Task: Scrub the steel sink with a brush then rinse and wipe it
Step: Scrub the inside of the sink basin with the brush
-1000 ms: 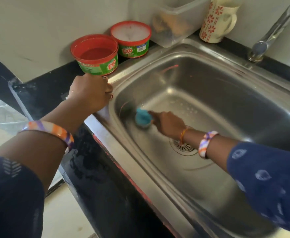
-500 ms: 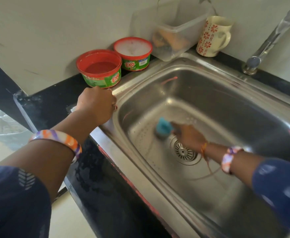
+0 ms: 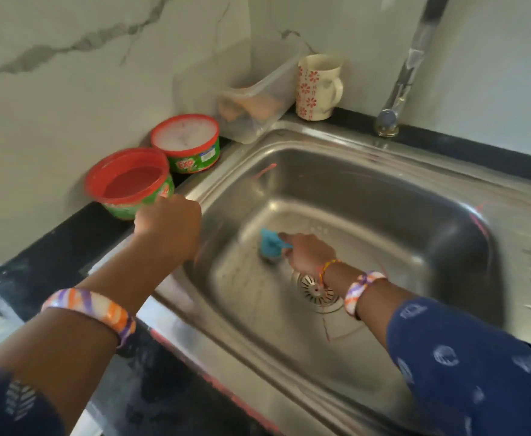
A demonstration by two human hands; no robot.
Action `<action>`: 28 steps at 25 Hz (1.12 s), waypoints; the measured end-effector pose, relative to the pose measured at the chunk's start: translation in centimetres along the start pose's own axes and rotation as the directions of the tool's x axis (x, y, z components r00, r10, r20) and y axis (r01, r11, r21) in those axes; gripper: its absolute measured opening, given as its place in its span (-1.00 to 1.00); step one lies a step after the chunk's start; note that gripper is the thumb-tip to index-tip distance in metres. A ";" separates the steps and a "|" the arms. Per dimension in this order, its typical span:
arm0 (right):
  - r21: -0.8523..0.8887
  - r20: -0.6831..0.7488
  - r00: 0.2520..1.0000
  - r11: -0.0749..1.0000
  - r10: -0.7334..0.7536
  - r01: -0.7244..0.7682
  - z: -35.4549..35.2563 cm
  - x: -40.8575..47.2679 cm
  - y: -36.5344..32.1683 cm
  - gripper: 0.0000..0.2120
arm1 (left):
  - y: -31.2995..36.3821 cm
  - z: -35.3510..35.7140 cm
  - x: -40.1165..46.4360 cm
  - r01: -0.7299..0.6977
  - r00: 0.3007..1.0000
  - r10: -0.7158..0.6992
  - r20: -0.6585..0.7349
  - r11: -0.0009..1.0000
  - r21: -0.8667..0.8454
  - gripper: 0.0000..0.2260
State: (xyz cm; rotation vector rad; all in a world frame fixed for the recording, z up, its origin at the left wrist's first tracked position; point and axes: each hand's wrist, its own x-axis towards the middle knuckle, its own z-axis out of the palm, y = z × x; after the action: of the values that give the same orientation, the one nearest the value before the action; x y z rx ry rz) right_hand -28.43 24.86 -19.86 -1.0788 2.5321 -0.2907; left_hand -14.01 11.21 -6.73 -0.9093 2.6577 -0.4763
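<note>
The right hand (image 3: pixel 308 251) has its grip tight on the blue brush (image 3: pixel 270 243), down in the steel sink (image 3: pixel 383 196), at 10 o'clock from the drain (image 3: pixel 316 289). The left hand (image 3: pixel 168 226) is curled at the sink's edge; I cannot tell if it holds anything.

The right hand (image 3: pixel 308 251) now holds the blue scrub brush (image 3: pixel 270 245) just beyond the drain (image 3: pixel 316 291), nearer than a second ago. The left hand (image 3: pixel 168 229) has lifted slightly off the sink (image 3: pixel 367 143) edge, blurred.
</note>
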 end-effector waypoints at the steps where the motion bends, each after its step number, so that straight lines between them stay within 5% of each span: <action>1: 0.044 -0.033 0.992 0.992 0.123 -0.121 -1.1 0.6 1.6 -0.60 | 0.6 -0.6 1.2 -0.037 0.998 0.034 -0.061 0.998 -0.051 -0.78; 4: 0.326 -0.034 0.876 0.834 0.481 -0.445 -2.2 -2.6 7.9 -0.62 | 2.0 -1.1 5.6 -0.219 0.970 0.191 -0.151 0.956 -0.197 -0.73; 6: 0.529 -0.016 0.710 0.609 0.704 -0.592 -1.6 -6.3 10.3 -0.62 | 2.7 -0.7 8.2 -0.308 0.948 0.286 -0.137 0.933 -0.186 -0.71; 7: 0.587 -0.038 0.635 0.532 0.771 -0.611 -1.1 -7.3 10.2 -0.66 | 2.9 -0.4 9.0 -0.321 0.944 0.301 -0.133 0.933 -0.163 -0.69; 9: 0.662 -0.079 0.600 0.491 0.796 -0.566 -0.2 -5.7 7.6 -0.69 | 3.3 -0.1 10.0 -0.322 0.942 0.305 -0.140 0.940 -0.112 -0.62; 14: 0.613 -0.004 0.864 0.683 0.504 -0.396 1.4 3.2 -5.0 -0.52 | 3.7 -0.4 10.7 -0.331 0.924 0.320 -0.209 0.943 -0.022 -0.66; 16: 0.609 -0.017 0.852 0.682 0.522 -0.406 0.8 3.3 -4.1 -0.57 | 3.3 -0.5 11.0 -0.335 0.925 0.322 -0.200 0.941 -0.035 -0.68; 19: 0.629 0.012 0.736 0.567 0.676 -0.531 -1.8 -1.1 0.7 -0.66 | 2.1 -0.2 10.7 -0.360 0.922 0.327 -0.208 0.921 -0.148 -0.70; 21: 0.670 0.209 0.709 0.429 0.673 -0.605 -4.3 -4.7 3.1 -0.70 | 1.5 -0.1 10.9 -0.393 0.915 0.338 -0.220 0.867 -0.306 -0.71; 24: 0.660 0.350 0.804 0.482 0.481 -0.576 -9.8 -6.9 1.7 -0.78 | -0.4 -1.4 10.0 -0.413 0.911 0.325 -0.255 0.724 -0.552 -0.73; 28: 0.800 0.166 0.979 0.564 0.120 -0.205 -17.3 -6.6 -5.6 -0.69 | -4.8 -3.0 6.0 -0.330 0.913 0.104 -0.395 0.759 -0.562 -0.75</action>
State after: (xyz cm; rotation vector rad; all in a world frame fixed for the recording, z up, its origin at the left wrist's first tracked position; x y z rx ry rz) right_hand -27.78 26.54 -0.57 -0.4453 1.9651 -1.1882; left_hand -17.08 4.44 -3.11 -0.6812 3.2677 0.3779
